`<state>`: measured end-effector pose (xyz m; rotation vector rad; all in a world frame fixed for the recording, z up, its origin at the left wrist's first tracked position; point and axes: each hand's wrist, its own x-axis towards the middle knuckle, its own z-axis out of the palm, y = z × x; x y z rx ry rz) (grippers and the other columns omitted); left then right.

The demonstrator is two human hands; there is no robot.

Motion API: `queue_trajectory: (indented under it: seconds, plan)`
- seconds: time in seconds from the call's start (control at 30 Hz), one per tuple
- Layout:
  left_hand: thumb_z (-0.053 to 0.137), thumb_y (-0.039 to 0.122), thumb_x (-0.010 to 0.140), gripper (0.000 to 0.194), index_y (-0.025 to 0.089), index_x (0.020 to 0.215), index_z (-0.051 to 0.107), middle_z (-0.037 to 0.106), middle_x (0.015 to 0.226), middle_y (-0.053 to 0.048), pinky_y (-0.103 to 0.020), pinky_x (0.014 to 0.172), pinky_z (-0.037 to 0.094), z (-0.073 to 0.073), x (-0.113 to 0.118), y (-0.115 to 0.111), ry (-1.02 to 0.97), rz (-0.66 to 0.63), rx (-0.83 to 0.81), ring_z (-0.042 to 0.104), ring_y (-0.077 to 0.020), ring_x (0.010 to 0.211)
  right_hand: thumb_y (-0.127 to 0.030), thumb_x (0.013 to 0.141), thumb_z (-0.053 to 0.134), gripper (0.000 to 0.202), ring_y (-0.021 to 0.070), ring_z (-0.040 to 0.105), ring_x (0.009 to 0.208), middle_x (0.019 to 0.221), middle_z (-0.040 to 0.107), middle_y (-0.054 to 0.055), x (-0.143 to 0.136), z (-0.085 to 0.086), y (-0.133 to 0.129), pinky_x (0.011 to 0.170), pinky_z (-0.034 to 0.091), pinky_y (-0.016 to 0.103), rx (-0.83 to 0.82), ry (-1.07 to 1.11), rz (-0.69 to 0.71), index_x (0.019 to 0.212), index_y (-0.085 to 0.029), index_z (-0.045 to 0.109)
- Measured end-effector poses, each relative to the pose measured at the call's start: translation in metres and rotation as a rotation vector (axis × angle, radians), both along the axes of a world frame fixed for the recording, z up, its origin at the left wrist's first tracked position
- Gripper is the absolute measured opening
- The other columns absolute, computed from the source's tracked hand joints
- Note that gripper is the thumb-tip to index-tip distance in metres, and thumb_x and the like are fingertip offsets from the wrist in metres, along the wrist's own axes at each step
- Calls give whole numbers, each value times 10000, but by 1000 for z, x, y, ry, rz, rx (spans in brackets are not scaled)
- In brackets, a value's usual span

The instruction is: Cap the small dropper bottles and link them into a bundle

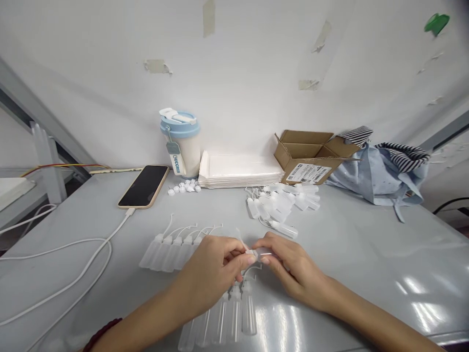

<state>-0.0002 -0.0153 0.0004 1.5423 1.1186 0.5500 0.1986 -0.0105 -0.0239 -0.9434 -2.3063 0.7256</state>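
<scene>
Between my two hands is a small translucent plastic squeeze bottle, lying roughly sideways. My left hand pinches its white cap end, where a thin strip sticks up. My right hand grips the bottle's body between thumb and fingers, covering most of it. Left of my hands lies a row of similar bottles with thin curved cap strips, partly behind my left hand. Nearer to me is a second row of clear bottles, partly covered by my left hand and forearm.
A loose pile of bottles lies beyond my right hand. Small white caps sit before a blue-lidded cup. Farther back are white padded envelopes, an open cardboard box and a blue bag. A phone charges at left.
</scene>
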Motion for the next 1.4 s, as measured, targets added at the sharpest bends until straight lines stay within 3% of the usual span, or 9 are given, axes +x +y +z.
queue_trajectory:
  seconds: [0.1,0.23,0.33,0.53,0.63,0.73,0.9,1.13,1.4]
  plan:
    - [550,244,839,137,175,741,615,574,618,28,-216,542,454,-2,0,-1,17,5,111,565,-118,578,-290,929,432,199,162,553,728,823,583,49,0,4,-1,649,451,288,-45,12,-12,1056,-181,539]
    - [529,179,862,113,165,795,619,596,728,-14,-244,592,457,-13,0,-2,106,-31,606,547,-127,624,-308,928,430,194,146,553,699,807,592,31,-1,11,-4,638,443,268,-224,43,-55,978,-187,573]
    - [456,123,897,165,162,867,613,612,821,-42,-252,641,471,-19,0,-3,95,-97,792,572,-132,695,-364,925,429,249,142,547,693,761,598,16,-1,15,-4,626,437,252,-400,70,-109,886,-188,600]
    - [687,257,772,199,198,939,596,628,828,8,-225,637,493,-7,1,-3,75,1,482,601,-129,715,-421,907,444,301,135,523,691,750,589,10,-4,16,-3,600,421,234,-510,135,-153,832,-182,611]
    - [618,342,822,146,197,823,604,617,750,14,-229,584,474,-2,1,-3,122,-5,408,590,-138,682,-434,903,448,311,130,504,670,720,567,5,-4,16,-4,585,416,229,-504,136,-146,816,-180,606]
    - [486,256,909,222,180,729,590,572,664,21,-226,567,429,-5,2,-3,148,-81,509,542,-114,609,-449,906,439,329,132,502,674,709,558,4,-3,15,-4,601,422,236,-514,129,-136,812,-180,603]
    - [426,115,918,154,154,961,569,599,855,-30,-247,661,437,-12,0,-3,128,-174,795,551,-133,747,-449,916,420,341,140,524,707,744,587,14,-2,15,-4,654,425,256,-542,149,-122,833,-174,604]
    - [522,315,895,150,194,829,580,583,740,16,-227,588,428,-7,-1,-2,166,-87,486,549,-126,675,-439,923,412,348,146,538,714,746,600,16,-2,15,-2,688,418,278,-524,136,-125,829,-169,609]
    - [446,148,922,152,158,912,598,609,802,-23,-235,631,416,-14,0,-3,89,-135,761,545,-124,700,-457,919,411,352,149,533,717,746,590,17,-2,14,-1,669,428,267,-519,135,-120,819,-171,590]
